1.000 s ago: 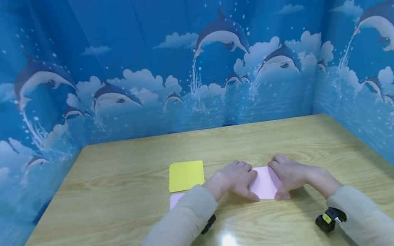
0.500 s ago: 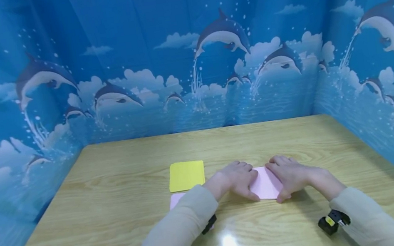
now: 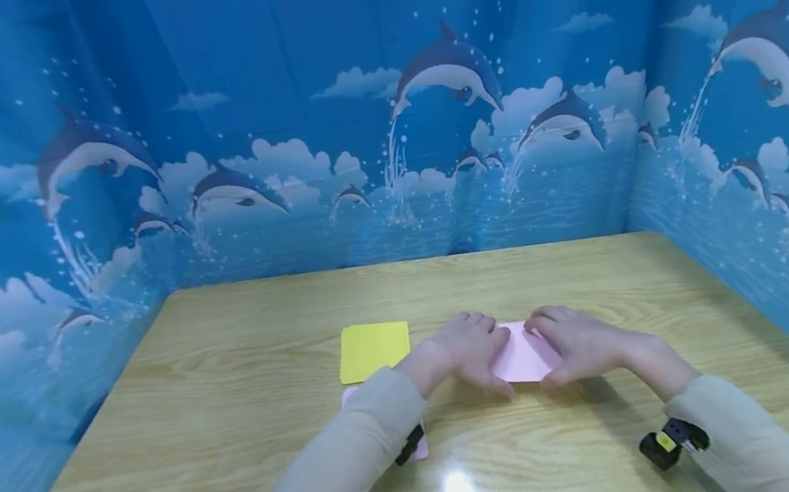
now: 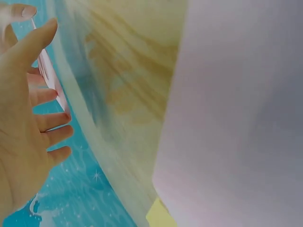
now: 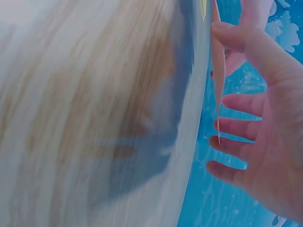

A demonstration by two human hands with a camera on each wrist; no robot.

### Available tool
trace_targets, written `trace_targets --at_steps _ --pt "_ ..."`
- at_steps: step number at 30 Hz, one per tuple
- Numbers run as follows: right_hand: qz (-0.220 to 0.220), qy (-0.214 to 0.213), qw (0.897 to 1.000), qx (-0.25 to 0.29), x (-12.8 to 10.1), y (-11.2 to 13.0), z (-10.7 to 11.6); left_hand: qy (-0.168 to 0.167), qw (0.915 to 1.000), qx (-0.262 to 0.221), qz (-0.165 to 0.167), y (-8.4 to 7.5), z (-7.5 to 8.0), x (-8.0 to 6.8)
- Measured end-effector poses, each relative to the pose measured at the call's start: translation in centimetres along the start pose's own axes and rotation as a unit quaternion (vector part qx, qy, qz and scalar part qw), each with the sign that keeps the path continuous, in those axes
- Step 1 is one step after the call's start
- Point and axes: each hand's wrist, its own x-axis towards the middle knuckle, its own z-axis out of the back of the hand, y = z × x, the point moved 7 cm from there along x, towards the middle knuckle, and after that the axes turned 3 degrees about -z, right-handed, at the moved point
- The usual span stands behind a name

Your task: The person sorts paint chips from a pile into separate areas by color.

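**At table centre, two hands work a pink sheet**

Near the middle of the wooden table (image 3: 596,276), a pink paper sheet (image 3: 520,359) lies between both hands. The left hand (image 3: 465,349) rests on its 9 o'clock side, the right hand (image 3: 578,342) on its 3 o'clock side. In the wrist views the fingers of each hand are straight and slightly spread, with the thumb set against the paper's near edge; the sheet's edge (image 4: 47,78) runs along the left fingers, and the same thin edge (image 5: 217,90) stands between the right thumb and right fingers (image 5: 236,127). Whether the paper is lifted clear of the wood or only pressed flat, the head view does not settle.

As a judgement, the work on this sheet looks to be at an early or middle stage: the sheet reads as a small, roughly rectangular piece with no finished form visible, so most shaping seems left to do.

At 10 o'clock from the hands lies a yellow sheet (image 3: 373,350), apart from the pink one. A second pink sheet (image 3: 423,445) peeks from under the left sleeve (image 3: 349,462) at about 8 o'clock.

Open wood stretches toward 12 o'clock up to the blue dolphin backdrop (image 3: 376,114), and widely toward 3 o'clock; the 9 o'clock side is tighter because of the other sheets.
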Motion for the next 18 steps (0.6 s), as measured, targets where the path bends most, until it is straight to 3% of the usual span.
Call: trace_targets --at_steps 9,18 --pt "0.036 -0.023 0.999 -0.009 1.6 2.1 0.4 -0.033 0.9995 0.001 -0.006 2.0 1.2 -3.1" --pt "0.049 -0.015 0.999 -0.009 3.9 5.2 0.4 -0.063 0.9979 -0.012 0.012 4.1 0.9 -6.9"
